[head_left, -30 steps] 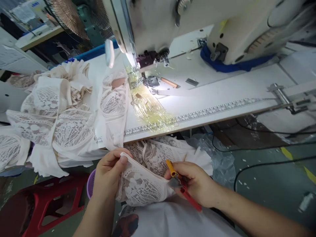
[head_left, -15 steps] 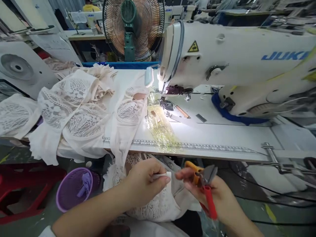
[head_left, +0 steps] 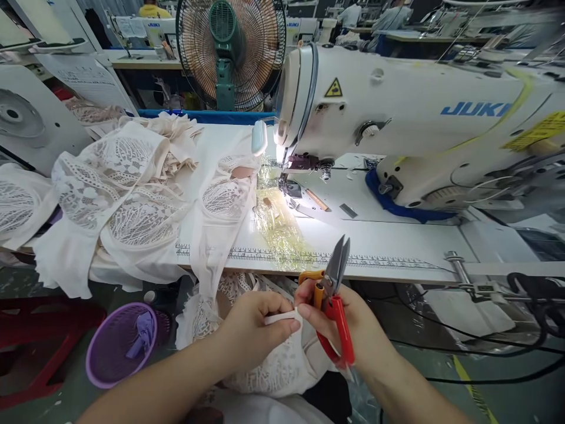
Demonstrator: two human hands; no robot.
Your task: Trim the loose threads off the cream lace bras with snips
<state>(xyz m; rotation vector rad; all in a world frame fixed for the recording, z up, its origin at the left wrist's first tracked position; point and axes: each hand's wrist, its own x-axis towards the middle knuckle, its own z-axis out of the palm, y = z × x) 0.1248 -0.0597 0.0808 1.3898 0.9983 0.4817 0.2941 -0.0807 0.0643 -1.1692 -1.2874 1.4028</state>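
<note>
My left hand [head_left: 260, 324] pinches a narrow white strap [head_left: 282, 317] above the lap. At the strap's end, my right hand [head_left: 339, 318] touches the strap with thumb and fingertip, while red-handled scissors [head_left: 336, 318] rest in the same hand, blades pointing up and slightly apart. A small orange-handled tool [head_left: 312, 275] is also held there, partly behind the scissors. Below both hands, a white lace bra [head_left: 282, 371] lies over the lap. Another lace bra [head_left: 225, 200] hangs from the table edge toward it.
A white sewing machine [head_left: 397, 106] stands over the table [head_left: 397, 241]. More lace bras [head_left: 141, 218] are piled at the left. A fan [head_left: 232, 53] is behind. A purple basket [head_left: 121, 344] and red stool [head_left: 39, 347] are lower left.
My right hand has moved left to meet the strap's end at my left hand. The scissors have swung so their blades point up. The view has shifted slightly right.
</note>
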